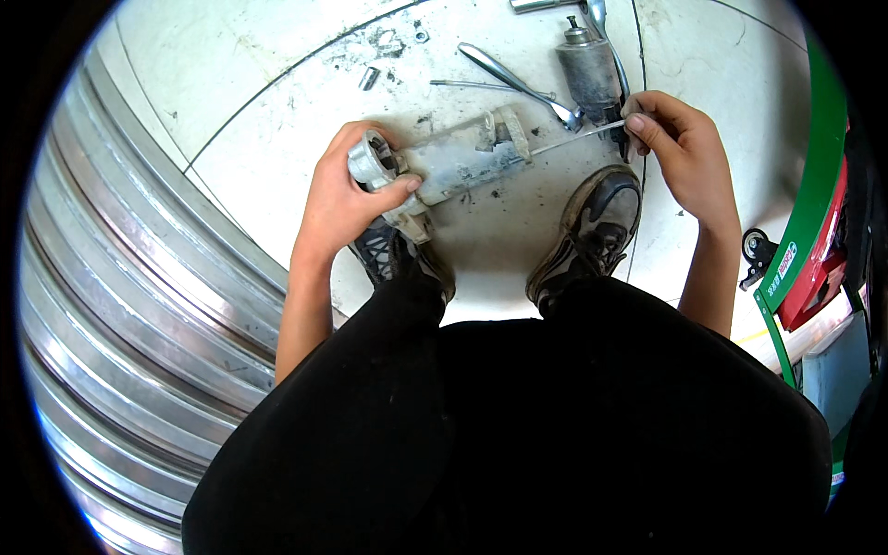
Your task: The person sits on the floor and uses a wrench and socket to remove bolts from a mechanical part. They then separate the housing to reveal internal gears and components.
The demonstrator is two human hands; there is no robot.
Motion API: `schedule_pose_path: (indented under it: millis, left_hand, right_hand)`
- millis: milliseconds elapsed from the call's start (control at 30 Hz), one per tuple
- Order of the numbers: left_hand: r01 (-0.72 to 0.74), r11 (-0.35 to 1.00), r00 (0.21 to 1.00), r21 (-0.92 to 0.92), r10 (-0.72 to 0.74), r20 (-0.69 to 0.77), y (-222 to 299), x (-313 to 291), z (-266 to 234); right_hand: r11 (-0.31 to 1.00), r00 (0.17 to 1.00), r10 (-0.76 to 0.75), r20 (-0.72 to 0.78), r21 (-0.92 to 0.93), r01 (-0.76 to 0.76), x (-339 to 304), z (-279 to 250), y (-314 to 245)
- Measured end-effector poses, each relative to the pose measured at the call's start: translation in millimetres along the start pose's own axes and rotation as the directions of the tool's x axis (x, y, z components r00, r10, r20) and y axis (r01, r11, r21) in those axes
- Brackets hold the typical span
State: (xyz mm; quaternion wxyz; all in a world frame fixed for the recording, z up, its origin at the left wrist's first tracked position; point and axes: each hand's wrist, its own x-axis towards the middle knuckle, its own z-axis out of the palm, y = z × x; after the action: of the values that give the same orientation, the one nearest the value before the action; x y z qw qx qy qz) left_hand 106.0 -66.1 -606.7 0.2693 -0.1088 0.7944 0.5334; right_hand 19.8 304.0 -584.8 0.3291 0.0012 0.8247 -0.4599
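My left hand is wrapped round the open cast nose end of a worn grey cylindrical part that looks like a starter motor. The motor lies tilted above the floor between my shoes, its far end up and to the right. From that end a long thin metal rod, like a through bolt, sticks out to the right. The rod's outer end is pinched between the thumb and fingers of my right hand. Just beyond that hand stands a dirty grey cylinder like a solenoid, a stud on its top.
Past the motor lie a ratchet wrench, a second thin rod, a small socket and a nut. Another ratchet handle lies beside the solenoid. Ribbed metal curves along the left; a green frame with a caster stands right.
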Motion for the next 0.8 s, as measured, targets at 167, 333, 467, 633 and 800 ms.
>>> schedule_pose_path:
  millis: [167, 333, 467, 633, 800]
  left_hand:
    - [-0.026, 0.999, 1.000, -0.023, 0.026, 0.002, -0.7, 4.6, 0.7]
    - [-0.011, 1.000, 1.000, -0.007, 0.011, 0.005, -1.8, -2.2, -0.8]
    - [-0.089, 0.992, 0.994, 0.091, 0.082, 0.073, 4.6, 4.4, -0.7]
    - [-0.168, 0.968, 0.984, 0.184, 0.154, 0.086, 9.2, 0.4, -0.3]
    - [-0.283, 0.928, 0.953, 0.241, 0.242, 0.184, 16.6, -2.1, 8.0]
  right_hand:
    - [0.982, 0.969, 0.113, -0.218, -0.122, -0.142, -6.1, -35.4, 10.1]
    - [0.999, 0.981, -0.028, -0.193, 0.012, 0.031, 17.9, -8.8, -3.6]
    - [0.999, 0.983, -0.037, -0.180, -0.002, 0.037, 21.7, 55.5, -31.6]
    - [0.846, 0.942, -0.335, -0.038, -0.452, 0.282, 18.7, 74.3, -41.8]
    - [0.603, 0.790, -0.467, 0.397, -0.511, 0.613, 9.7, 103.0, -39.4]
